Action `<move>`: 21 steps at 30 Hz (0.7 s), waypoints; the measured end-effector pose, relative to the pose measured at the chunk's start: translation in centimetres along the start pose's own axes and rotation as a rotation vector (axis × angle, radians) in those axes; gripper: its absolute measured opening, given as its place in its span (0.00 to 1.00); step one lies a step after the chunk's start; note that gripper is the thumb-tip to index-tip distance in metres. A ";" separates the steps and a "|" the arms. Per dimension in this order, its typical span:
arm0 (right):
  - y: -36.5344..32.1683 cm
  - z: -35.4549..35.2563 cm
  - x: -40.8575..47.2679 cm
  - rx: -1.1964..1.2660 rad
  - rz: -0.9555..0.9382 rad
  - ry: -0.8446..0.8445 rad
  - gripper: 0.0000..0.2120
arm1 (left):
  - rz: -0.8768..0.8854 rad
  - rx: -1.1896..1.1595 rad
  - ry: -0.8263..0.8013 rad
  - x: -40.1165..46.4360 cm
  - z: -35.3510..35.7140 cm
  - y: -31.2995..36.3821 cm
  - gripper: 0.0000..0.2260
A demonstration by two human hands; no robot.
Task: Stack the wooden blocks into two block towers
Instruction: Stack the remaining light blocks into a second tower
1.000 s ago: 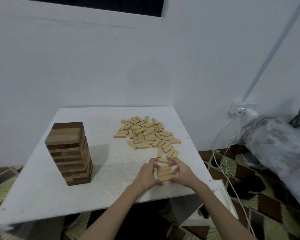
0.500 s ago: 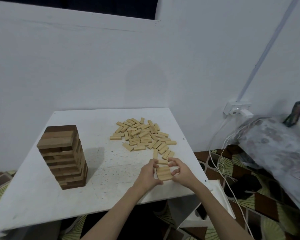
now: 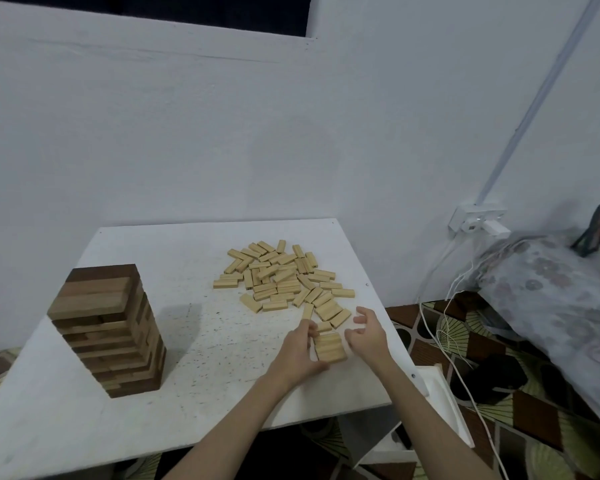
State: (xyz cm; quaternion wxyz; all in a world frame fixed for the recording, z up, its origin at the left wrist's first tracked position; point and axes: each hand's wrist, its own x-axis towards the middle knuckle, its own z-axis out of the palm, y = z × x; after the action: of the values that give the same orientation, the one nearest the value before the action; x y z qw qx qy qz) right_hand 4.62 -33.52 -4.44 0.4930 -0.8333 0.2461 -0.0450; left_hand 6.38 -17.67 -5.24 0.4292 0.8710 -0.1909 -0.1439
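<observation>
- My left hand (image 3: 300,351) sits against the left side of the little start of the second tower (image 3: 329,347). My fingers are bent around that side and touch it.
- My right hand (image 3: 366,336) is just to the right of the little tower, a small gap away. Its fingers are loosely bent and hold nothing.
- The little tower stands on the white table (image 3: 84,427), near the front edge, between my two hands. Its top blocks lie side by side, with their long way going from left to right, a bit tilted.
- The pile of loose blocks (image 3: 284,278) lies behind the little tower, farther from me. The closest loose blocks are just past my right fingertips.
- My right hand is nearer to the pile, so I think it should reach forward for the next block while my left hand keeps the little tower from sliding.
- I think the next row should go across the top row.
- The big dark tower (image 3: 108,330) stands far off to the left, well away from my hands.
</observation>
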 end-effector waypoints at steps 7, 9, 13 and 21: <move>-2.0 0.7 2.6 -0.128 0.021 -0.058 0.30 | 0.000 -0.161 0.135 0.6 -2.1 -0.6 0.16; -2.5 1.5 2.7 -0.148 -0.002 -0.069 0.28 | -0.004 -0.164 0.288 1.4 -3.2 -1.2 0.07; -3.5 3.7 3.1 -0.120 -0.042 -0.167 0.22 | 0.004 -0.121 0.452 2.7 -4.6 -2.8 0.06; -3.0 2.6 6.6 -0.317 -0.182 0.118 0.21 | 0.052 0.349 0.285 4.2 -4.5 -4.0 0.29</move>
State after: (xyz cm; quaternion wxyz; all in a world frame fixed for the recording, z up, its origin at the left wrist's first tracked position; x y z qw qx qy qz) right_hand 12.32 -33.25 -4.32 0.3342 -0.9152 0.2024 -0.0988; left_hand 12.82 -14.22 -6.12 0.2980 0.9384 -0.1730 0.0268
